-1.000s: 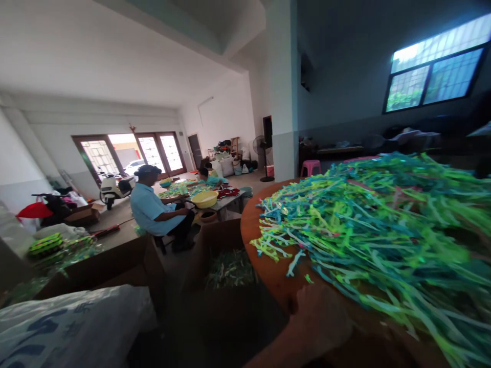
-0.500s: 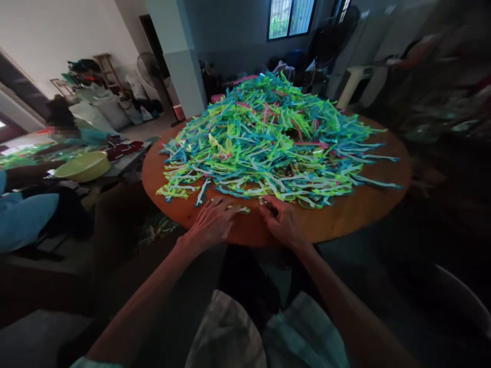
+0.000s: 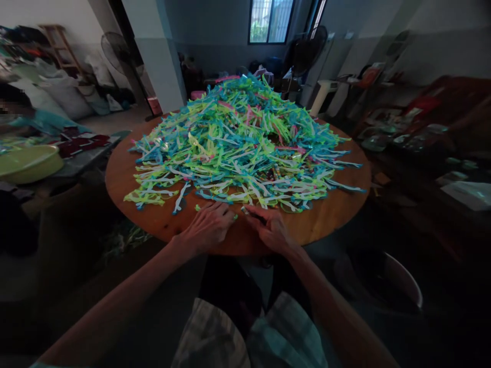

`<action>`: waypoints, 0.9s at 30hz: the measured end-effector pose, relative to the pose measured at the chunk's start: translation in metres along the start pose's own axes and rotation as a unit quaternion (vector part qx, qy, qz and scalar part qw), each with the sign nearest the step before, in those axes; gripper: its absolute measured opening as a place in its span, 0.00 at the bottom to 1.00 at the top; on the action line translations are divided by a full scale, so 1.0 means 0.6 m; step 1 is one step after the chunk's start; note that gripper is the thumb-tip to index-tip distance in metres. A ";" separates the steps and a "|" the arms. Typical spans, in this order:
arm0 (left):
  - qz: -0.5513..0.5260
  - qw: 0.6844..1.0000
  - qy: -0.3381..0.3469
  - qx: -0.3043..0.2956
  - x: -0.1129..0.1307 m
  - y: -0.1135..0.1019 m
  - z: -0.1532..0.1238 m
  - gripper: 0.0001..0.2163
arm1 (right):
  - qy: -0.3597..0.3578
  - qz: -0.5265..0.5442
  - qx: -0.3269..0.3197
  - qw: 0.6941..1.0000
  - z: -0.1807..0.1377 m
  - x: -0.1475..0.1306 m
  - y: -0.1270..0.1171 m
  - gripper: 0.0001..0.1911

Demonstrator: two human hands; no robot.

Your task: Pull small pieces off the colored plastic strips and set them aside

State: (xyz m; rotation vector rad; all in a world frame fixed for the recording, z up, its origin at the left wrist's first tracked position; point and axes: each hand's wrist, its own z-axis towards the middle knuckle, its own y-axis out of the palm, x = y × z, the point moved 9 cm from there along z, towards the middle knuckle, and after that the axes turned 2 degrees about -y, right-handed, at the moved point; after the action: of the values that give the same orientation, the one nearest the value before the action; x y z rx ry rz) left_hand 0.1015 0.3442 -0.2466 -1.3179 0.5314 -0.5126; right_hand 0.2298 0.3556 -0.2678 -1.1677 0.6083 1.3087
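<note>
A large heap of yellow-green, blue, white and pink plastic strips (image 3: 230, 138) is piled on the round wooden table (image 3: 326, 214). At the table's near edge, my left hand (image 3: 210, 225) is closed, its fingers bent down to the wood over a small yellow-green strip (image 3: 197, 208). One end of it sticks out on each side of the fingers. My right hand (image 3: 271, 229) is just to the right, closed in a pinch towards the left hand. Something small with a pale tip and a dark part shows in its grip; I cannot tell its kind.
On the left, a yellow basin (image 3: 30, 162) stands beside another person (image 3: 46, 120) at a low table. A round tub (image 3: 402, 278) is on the floor at my right. Behind the heap are a pillar (image 3: 151, 66) and standing fans (image 3: 117, 51).
The view has swung right, so the table appears further left. My hands have come closer together, and less of the small strip shows beside the left hand.
</note>
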 end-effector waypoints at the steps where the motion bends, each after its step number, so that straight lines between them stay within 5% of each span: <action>1: -0.016 1.000 -0.004 0.018 0.001 -0.005 -0.003 0.09 | 0.001 0.006 -0.006 1.000 -0.001 -0.001 0.000 0.18; 17: -0.074 0.997 0.013 0.017 0.010 -0.010 -0.003 0.13 | 0.039 0.034 -0.030 0.998 -0.014 -0.004 0.003 0.17; 27: -0.078 0.997 0.019 -0.022 0.013 0.004 -0.010 0.10 | -0.009 -0.038 -0.061 0.997 -0.017 -0.015 0.005 0.15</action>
State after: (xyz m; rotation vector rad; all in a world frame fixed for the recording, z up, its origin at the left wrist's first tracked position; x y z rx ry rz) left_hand 0.1036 0.3350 -0.2504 -1.4013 0.4760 -0.6592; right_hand 0.2277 0.3420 -0.2643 -1.2644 0.4720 1.3042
